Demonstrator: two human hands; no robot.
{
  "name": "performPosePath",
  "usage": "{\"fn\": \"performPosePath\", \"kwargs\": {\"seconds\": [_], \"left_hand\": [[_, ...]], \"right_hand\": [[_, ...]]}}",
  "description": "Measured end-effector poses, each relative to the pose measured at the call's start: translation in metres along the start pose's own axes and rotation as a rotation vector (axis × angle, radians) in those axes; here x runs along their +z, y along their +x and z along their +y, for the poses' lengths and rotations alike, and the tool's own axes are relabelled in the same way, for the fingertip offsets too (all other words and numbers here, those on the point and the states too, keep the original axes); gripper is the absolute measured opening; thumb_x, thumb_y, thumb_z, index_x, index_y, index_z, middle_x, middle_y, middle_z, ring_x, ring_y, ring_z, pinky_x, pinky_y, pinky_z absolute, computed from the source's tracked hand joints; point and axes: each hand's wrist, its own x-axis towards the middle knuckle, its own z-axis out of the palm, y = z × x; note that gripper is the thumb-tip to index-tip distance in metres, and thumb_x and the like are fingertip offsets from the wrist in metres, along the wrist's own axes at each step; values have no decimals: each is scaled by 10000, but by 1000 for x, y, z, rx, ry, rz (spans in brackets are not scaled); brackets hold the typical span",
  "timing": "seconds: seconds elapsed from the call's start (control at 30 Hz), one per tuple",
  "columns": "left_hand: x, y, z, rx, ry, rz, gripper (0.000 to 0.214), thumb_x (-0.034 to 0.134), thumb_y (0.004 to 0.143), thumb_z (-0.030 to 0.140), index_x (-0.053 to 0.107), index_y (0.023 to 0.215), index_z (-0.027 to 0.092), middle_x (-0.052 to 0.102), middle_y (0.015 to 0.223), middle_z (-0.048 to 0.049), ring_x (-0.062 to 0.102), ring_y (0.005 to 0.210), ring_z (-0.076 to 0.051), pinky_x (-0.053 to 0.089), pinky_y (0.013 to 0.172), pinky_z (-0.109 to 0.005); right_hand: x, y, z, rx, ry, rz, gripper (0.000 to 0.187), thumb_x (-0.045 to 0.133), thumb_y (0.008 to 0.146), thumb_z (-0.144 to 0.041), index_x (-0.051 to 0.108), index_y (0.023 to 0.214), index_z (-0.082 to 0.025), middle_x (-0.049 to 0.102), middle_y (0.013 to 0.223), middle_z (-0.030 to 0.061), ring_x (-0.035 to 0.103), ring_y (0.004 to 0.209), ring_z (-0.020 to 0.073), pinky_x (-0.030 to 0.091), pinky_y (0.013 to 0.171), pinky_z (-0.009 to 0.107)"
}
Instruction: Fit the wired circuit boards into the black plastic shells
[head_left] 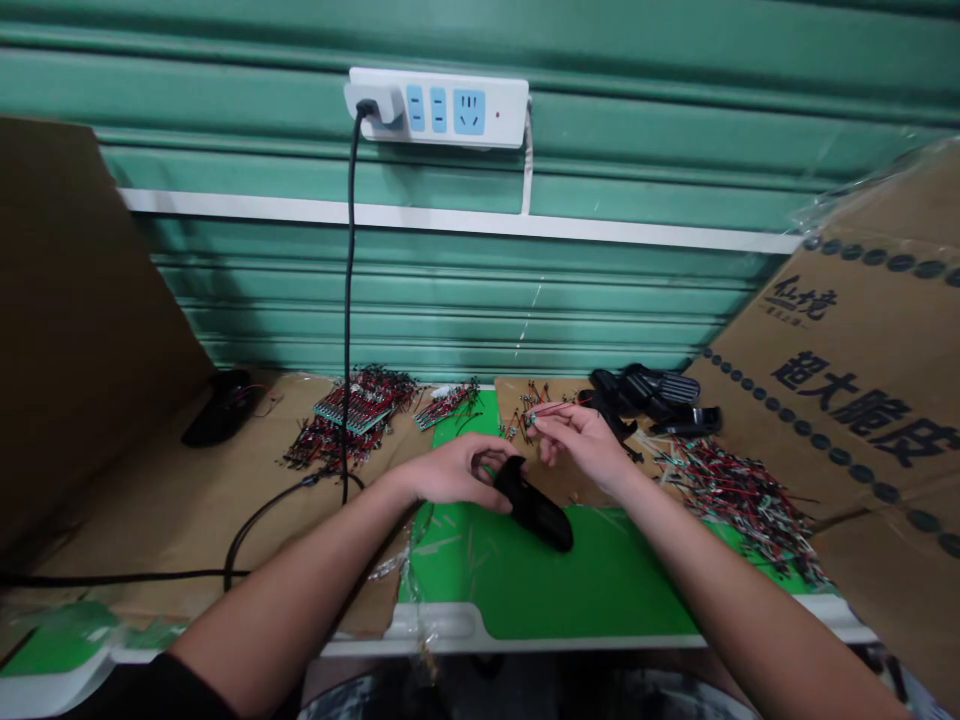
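My left hand [465, 472] is closed on one end of a black plastic shell [536, 508], which is held tilted just above the green tabletop. A small circuit board with red wires [534, 417] is pinched between the thumb and fingers of my right hand [574, 440], a little beyond the shell. Past my right hand lies a pile of black plastic shells [645, 392]. Some loose wired pieces [517, 420] lie on the cardboard between my hands. The inside of the held shell is hidden from view.
Wired circuit boards [356, 405] are stacked at left, beside another black shell [221, 408]. A heap of red and black wires [742, 500] spreads at right. A black cable [349, 300] hangs from a power strip [442, 108]. Cardboard panels [862, 370] flank the table [585, 590].
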Motion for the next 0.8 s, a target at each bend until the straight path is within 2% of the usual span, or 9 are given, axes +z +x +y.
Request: {"fn": "performPosePath", "kwargs": {"seconds": [0.13, 0.23, 0.3, 0.37, 0.43, 0.53, 0.6, 0.7, 0.8], "left_hand": [[0, 6, -4, 25, -291, 170, 399, 895, 646, 228, 759, 1016, 168, 776, 1043, -112, 726, 989, -240, 548, 870, -317], [-1, 10, -7, 24, -511, 316, 356, 847, 710, 324, 742, 1007, 158, 777, 1048, -138, 729, 938, -249, 579, 839, -352], [-2, 13, -8, 8, -652, 360, 347, 788, 775, 402, 728, 1013, 157, 775, 1055, -157, 735, 949, -270, 595, 847, -398], [-4, 16, -9, -16, -760, 396, 358, 722, 842, 462, 717, 1038, 162, 775, 1050, -164, 746, 946, -286, 601, 854, -432], [-4, 18, -10, -46, -834, 456, 369, 679, 891, 494, 705, 1056, 165, 776, 1027, -161, 758, 904, -284, 605, 842, -442], [-4, 21, -12, -96, -890, 563, 371, 659, 926, 515, 689, 1054, 167, 773, 958, -137, 749, 794, -250, 609, 759, -399], [-2, 23, -14, -126, -889, 624, 312, 707, 898, 451, 689, 1021, 164, 759, 890, -102, 717, 713, -206, 588, 678, -326], [5, 25, -17, -159, -833, 682, 199, 777, 778, 272, 683, 904, 149, 714, 774, -53, 659, 635, -159, 537, 604, -256], [14, 24, -18, -138, -753, 702, 199, 767, 682, 202, 675, 850, 150, 693, 737, -35, 639, 628, -156, 507, 590, -254]], "right_hand": [[2, 0, 4, -75, -122, 22, 400, 820, 834, -545, 743, 954, -171, 738, 772, 56, 592, 502, 140, 499, 517, 297], [2, 0, 7, -76, -170, 33, 415, 800, 837, -576, 741, 973, -188, 748, 821, 68, 618, 537, 166, 520, 532, 316], [0, 0, 8, -79, -263, 38, 404, 766, 862, -578, 731, 982, -194, 740, 803, 61, 623, 546, 178, 509, 524, 315], [-2, -2, 7, -147, -472, 10, 330, 714, 917, -528, 725, 944, -199, 709, 727, 40, 592, 542, 171, 474, 529, 300], [-5, -4, 5, -282, -745, -61, 260, 682, 953, -438, 707, 849, -201, 662, 663, 27, 561, 580, 167, 452, 583, 297], [-6, -8, 0, -429, -992, -169, 252, 648, 976, -346, 680, 774, -199, 634, 660, 32, 555, 645, 174, 443, 652, 304], [-3, -10, -3, -431, -968, -149, 233, 622, 999, -349, 716, 848, -198, 660, 699, 38, 570, 633, 171, 451, 637, 303], [5, -13, -4, -416, -791, -17, 238, 623, 1013, -398, 765, 1025, -207, 740, 821, 63, 635, 644, 185, 504, 615, 319], [12, -15, -1, -493, -704, 50, 231, 661, 997, -398, 792, 1085, -229, 794, 944, 95, 725, 783, 241, 590, 745, 394]]}}
